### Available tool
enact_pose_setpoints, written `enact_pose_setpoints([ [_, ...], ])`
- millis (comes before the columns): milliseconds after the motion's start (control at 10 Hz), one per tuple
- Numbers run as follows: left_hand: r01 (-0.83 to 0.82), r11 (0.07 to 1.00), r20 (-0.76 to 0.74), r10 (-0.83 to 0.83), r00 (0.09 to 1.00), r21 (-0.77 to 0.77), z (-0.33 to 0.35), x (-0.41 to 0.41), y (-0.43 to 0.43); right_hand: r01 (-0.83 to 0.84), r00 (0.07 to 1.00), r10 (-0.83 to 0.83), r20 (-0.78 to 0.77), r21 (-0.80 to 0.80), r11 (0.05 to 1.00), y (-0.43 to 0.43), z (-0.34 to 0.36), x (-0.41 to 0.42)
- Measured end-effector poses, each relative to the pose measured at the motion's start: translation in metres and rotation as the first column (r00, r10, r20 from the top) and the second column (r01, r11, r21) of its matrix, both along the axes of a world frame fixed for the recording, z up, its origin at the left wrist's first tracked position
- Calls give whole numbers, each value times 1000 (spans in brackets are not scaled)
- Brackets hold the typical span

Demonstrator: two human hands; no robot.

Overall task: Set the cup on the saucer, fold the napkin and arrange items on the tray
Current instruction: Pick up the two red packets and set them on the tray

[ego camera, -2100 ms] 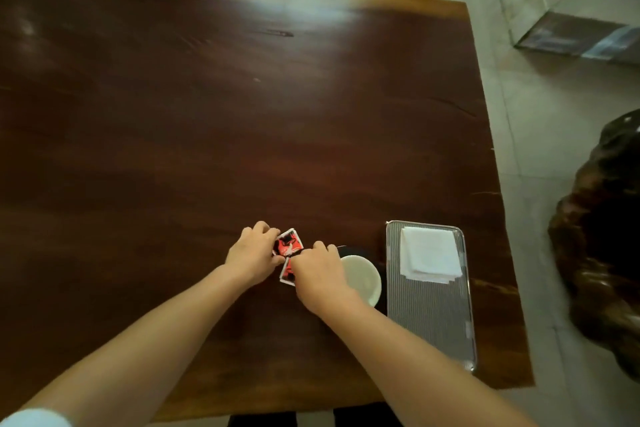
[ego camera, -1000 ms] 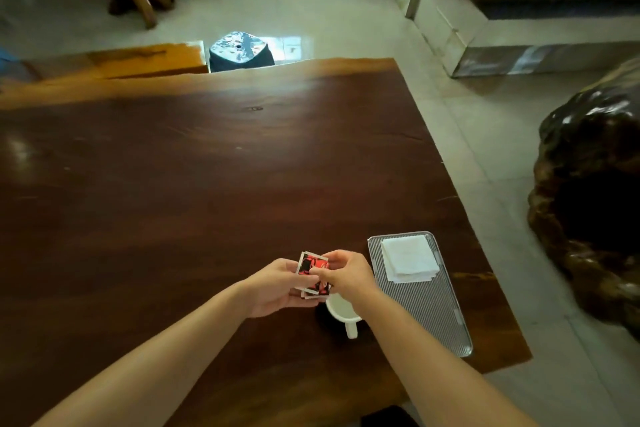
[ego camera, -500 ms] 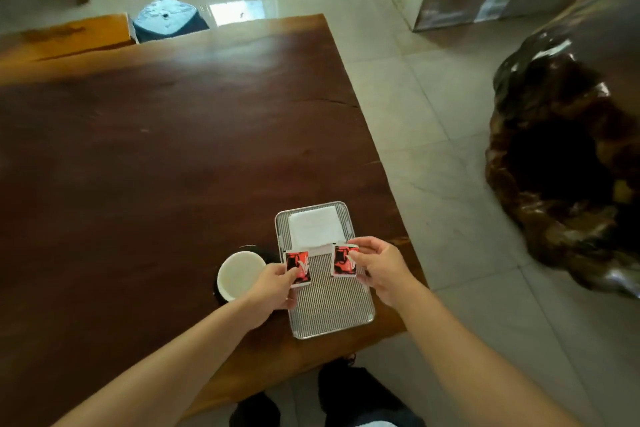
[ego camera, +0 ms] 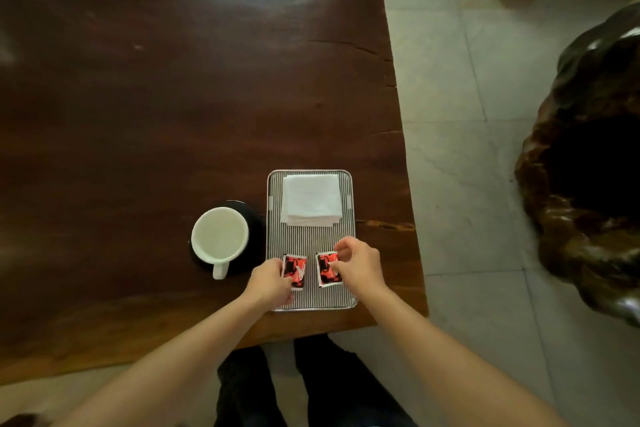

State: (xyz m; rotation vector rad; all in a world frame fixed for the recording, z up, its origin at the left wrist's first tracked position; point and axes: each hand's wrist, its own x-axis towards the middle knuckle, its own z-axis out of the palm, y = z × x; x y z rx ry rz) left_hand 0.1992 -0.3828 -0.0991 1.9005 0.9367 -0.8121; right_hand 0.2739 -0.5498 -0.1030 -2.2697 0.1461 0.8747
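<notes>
A ribbed metal tray [ego camera: 310, 239] lies near the table's front right corner. A folded white napkin [ego camera: 310, 199] rests on its far half. On its near half lie two red-and-black sachets side by side. My left hand [ego camera: 270, 282] pinches the left sachet [ego camera: 295, 270]. My right hand [ego camera: 358, 267] pinches the right sachet [ego camera: 327, 270]. Both sachets look flat on the tray. Left of the tray a white cup [ego camera: 220, 239] stands on a dark saucer [ego camera: 254, 222], handle toward me.
The dark wooden table [ego camera: 173, 107] stretches far and left. Its right edge runs just past the tray, with tiled floor [ego camera: 460, 149] beyond. A large dark carved wood piece [ego camera: 588, 163] stands on the floor at right. My legs show below the front edge.
Both hands carried the two sachets from beside the cup to the tray, split them apart, and lowered them onto its near half. The camera view swung right and down.
</notes>
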Motion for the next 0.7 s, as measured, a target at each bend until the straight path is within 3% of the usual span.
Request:
enact_pose_setpoints([
  [200,145,979,40,-152,988,142,-1,3,-4,-164,969,189,158,-161,973,3,1,-10],
  [400,474,851,-116,-460,880,224,49,15,3,-285,949,309,61,-247,926,-3,44,-5],
  [500,574,775,-128,-561,817,264,81,34,13,-450,888,460,-16,-244,859,2,79,18],
  [600,625,694,-114,-632,767,357,123,59,28,-632,760,647,-63,-303,713,16,118,52],
  [700,653,595,-125,-687,716,469,173,86,43,-690,687,721,-86,-386,612,34,177,84],
])
